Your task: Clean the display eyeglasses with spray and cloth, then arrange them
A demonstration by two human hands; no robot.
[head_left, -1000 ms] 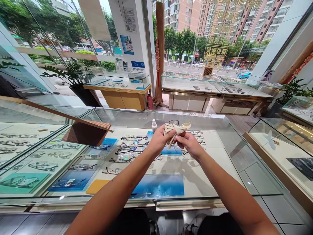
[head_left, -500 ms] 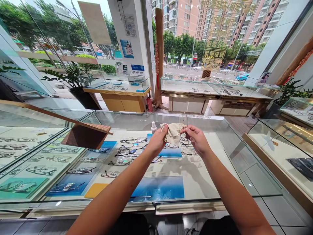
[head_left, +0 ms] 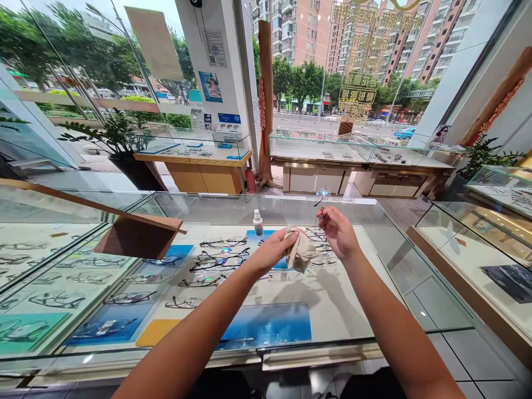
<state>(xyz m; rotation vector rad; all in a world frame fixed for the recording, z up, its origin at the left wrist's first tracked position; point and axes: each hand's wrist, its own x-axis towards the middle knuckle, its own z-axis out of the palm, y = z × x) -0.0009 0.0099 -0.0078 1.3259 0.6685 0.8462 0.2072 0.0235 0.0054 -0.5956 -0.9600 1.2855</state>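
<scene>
Over the glass display case, my left hand (head_left: 272, 250) is closed on a crumpled beige cleaning cloth (head_left: 302, 252), which hangs from the fingers. To its right and slightly higher, my right hand (head_left: 338, 230) pinches a pair of thin-framed eyeglasses (head_left: 323, 194). One lens shows above the fingertips with a bluish glint; the rest of the frame is partly hidden by the fingers. Cloth and eyeglasses are apart. A small white bottle (head_left: 258, 223) with a white cap stands upright on the glass top, beyond my left hand.
Rows of eyeglasses (head_left: 218, 260) lie inside the glass case (head_left: 344, 324) beneath my hands. A brown ridged wooden piece (head_left: 135, 235) sits at the left. More showcases (head_left: 316, 149) line the window, with a potted plant (head_left: 135, 166) and a red fire extinguisher (head_left: 250, 181) nearby.
The cloth has come away from the eyeglasses. My left hand has lowered with the cloth, while my right hand has raised the eyeglasses slightly and turned them. The white bottle is now fully uncovered.
</scene>
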